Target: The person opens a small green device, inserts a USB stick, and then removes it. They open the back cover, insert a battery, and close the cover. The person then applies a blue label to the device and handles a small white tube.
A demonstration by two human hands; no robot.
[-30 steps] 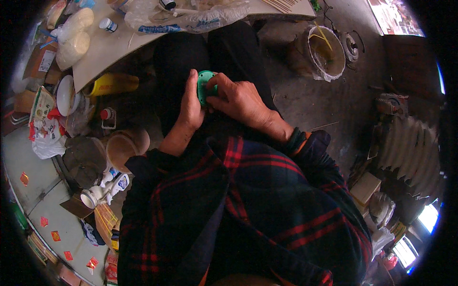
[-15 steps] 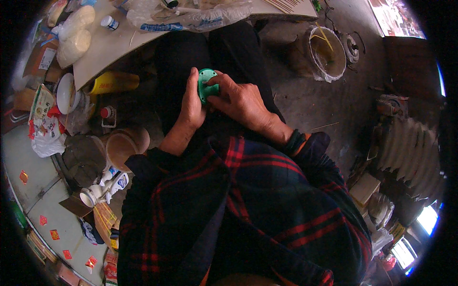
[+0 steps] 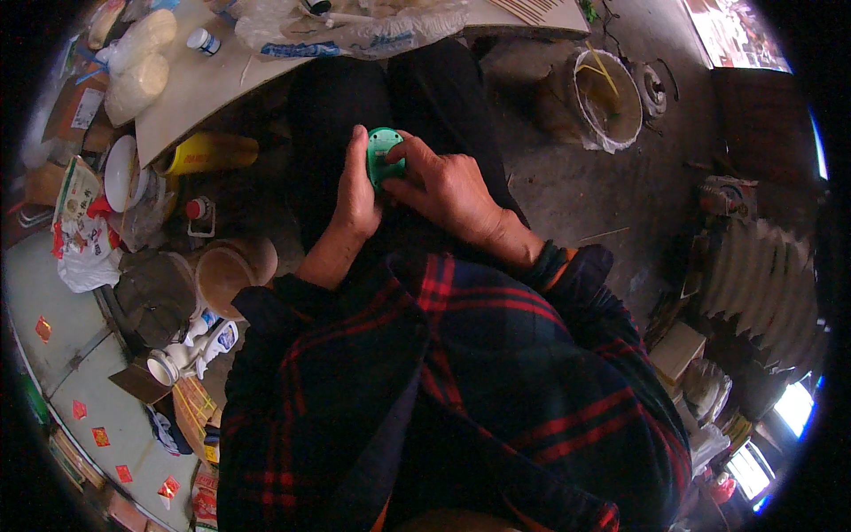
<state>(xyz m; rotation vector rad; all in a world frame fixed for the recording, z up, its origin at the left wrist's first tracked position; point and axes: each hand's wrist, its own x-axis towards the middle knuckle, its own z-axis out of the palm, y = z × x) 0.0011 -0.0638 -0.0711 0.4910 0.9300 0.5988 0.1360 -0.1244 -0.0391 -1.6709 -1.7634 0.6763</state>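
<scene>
Over a dark-trousered lap, a green oval object (image 3: 382,142) sits in the left hand (image 3: 358,191), held along its left edge. The right hand (image 3: 449,188) bends a slightly parted thumb and forefinger to it; whether these fingers pinch anything, I cannot tell.

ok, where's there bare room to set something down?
Tabletop: near-left patch, between the bagged round items, small white bottle and front edge. Floor: patch between the right leg and lined bucket, though a thin stick lies nearby. Crowded: the left side, around the yellow container, red-capped jug and brown tub.
</scene>
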